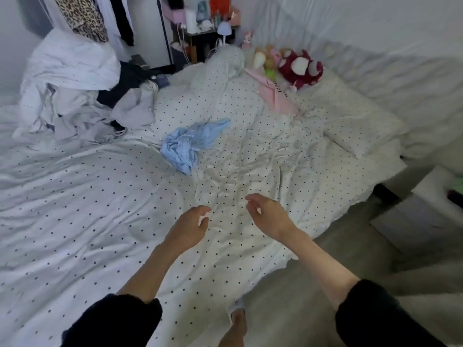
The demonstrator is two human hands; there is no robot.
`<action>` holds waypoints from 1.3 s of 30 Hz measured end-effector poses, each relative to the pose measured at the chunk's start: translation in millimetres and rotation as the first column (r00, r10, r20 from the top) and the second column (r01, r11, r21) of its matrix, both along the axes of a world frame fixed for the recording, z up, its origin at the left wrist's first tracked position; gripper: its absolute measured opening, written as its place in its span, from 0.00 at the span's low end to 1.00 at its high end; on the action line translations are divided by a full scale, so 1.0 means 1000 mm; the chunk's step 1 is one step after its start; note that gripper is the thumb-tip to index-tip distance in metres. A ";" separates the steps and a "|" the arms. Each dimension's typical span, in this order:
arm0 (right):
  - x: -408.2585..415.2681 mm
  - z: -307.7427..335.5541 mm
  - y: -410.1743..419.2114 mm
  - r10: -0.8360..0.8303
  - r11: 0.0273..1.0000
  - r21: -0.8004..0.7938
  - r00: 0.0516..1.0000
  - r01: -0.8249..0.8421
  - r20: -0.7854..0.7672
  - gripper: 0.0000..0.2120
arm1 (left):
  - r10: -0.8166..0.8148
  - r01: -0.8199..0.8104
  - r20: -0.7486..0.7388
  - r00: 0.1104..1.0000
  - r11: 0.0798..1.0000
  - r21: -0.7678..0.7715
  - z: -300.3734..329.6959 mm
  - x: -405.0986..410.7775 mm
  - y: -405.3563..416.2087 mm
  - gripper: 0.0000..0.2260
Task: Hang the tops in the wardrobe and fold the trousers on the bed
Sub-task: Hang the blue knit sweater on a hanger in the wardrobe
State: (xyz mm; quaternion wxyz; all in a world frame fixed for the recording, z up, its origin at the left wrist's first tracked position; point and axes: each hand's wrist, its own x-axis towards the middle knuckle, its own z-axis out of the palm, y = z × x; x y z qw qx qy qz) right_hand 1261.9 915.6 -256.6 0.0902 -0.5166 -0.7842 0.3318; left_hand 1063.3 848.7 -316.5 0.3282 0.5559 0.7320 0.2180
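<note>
A crumpled light blue garment [193, 142] lies in the middle of the polka-dot bed [87, 196]. A heap of white, grey and dark clothes [82, 96] sits at the bed's far left. Behind it stands the wardrobe [105, 18] with hanging clothes, one in leopard print. My left hand [190, 225] and my right hand [269, 214] hover over the bed's near edge, fingers loosely curled, holding nothing. Both are well short of the blue garment.
Plush toys [298, 66] and a pink bag [273, 93] lie near the pillow [355, 123] at the far right. A cluttered bedside table [208, 28] stands at the back. Grey floor [313, 284] runs along the bed's right side, with my foot [236, 321] on it.
</note>
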 end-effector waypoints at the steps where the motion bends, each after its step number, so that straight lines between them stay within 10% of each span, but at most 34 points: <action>1: -0.007 -0.007 0.023 0.026 1.000 -0.003 1.000 -0.026 0.012 0.16 | 0.033 -0.033 0.005 0.999 0.999 -0.010 -0.007 -0.006 0.018 0.14; 13: -0.096 -0.132 0.266 0.272 0.962 -0.085 0.939 -0.260 0.210 0.21 | 0.356 -0.357 -0.036 0.934 0.918 -0.175 -0.109 -0.066 0.197 0.19; 25: -0.168 -0.345 0.419 0.483 0.855 -0.125 0.686 -0.503 0.544 0.28 | 0.636 -0.622 -0.125 0.762 0.772 0.134 -0.234 -0.149 0.339 0.30; 29: -0.169 -0.362 0.437 0.570 0.809 -0.203 0.650 -0.552 0.502 0.26 | 0.762 -0.744 -0.059 0.645 0.644 0.179 -0.240 -0.156 0.376 0.14; 34: -0.178 -0.326 0.451 0.133 0.971 -0.199 0.991 -0.131 -0.001 0.19 | 0.231 -0.252 -0.156 0.960 0.959 -0.130 -0.236 -0.113 0.353 0.08; 39: -0.195 -0.291 0.449 0.172 0.980 -0.071 0.969 -0.187 -0.176 0.27 | -0.203 0.136 -0.101 0.974 0.878 -0.459 -0.217 -0.089 0.341 0.08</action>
